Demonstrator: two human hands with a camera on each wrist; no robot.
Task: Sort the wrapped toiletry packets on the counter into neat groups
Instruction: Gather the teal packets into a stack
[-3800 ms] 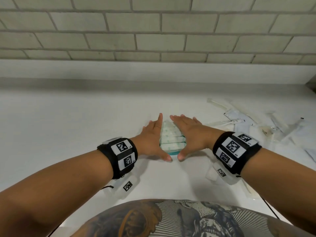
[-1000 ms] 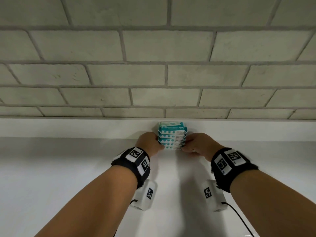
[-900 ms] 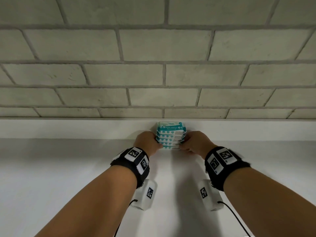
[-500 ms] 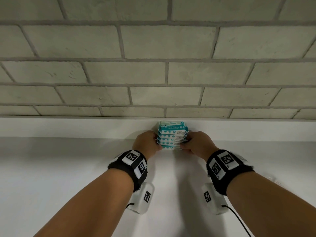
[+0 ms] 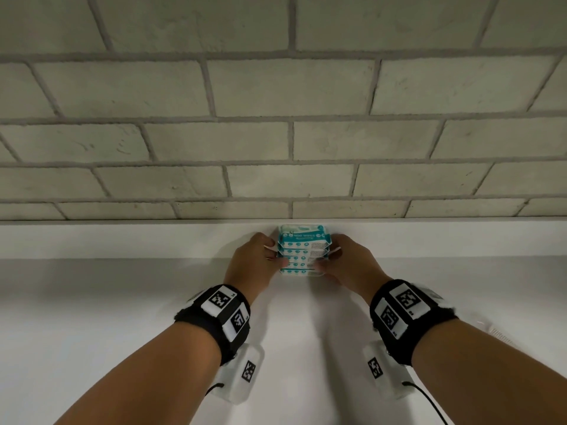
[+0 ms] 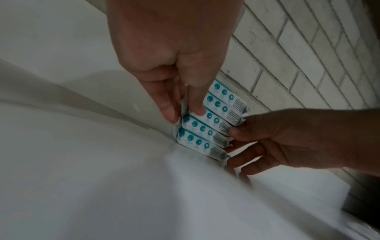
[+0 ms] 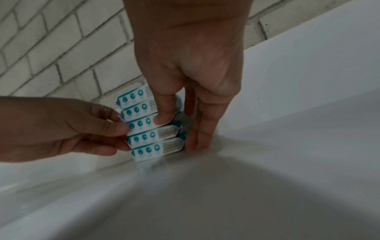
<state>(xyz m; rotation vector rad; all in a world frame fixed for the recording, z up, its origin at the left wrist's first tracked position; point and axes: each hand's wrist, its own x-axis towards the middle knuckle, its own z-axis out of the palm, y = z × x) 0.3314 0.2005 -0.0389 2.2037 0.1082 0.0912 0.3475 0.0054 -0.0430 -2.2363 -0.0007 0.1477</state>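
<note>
Since earlier, both hands carried my stack of five teal-and-white soft plastic wipe packets [image 5: 303,254] to twelve o'clock against the white backsplash [image 5: 122,239], left hand [image 5: 256,260] and right hand [image 5: 348,265] clamped on its slippery, squashy ends.

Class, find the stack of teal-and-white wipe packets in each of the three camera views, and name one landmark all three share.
Head view: stack of wipe packets at centre, against the counter's back ledge, between left hand and right hand.
Left wrist view: stack at centre, running diagonally.
Right wrist view: stack left of centre.
Shared landmark: the pale brick wall behind the stack.
</note>
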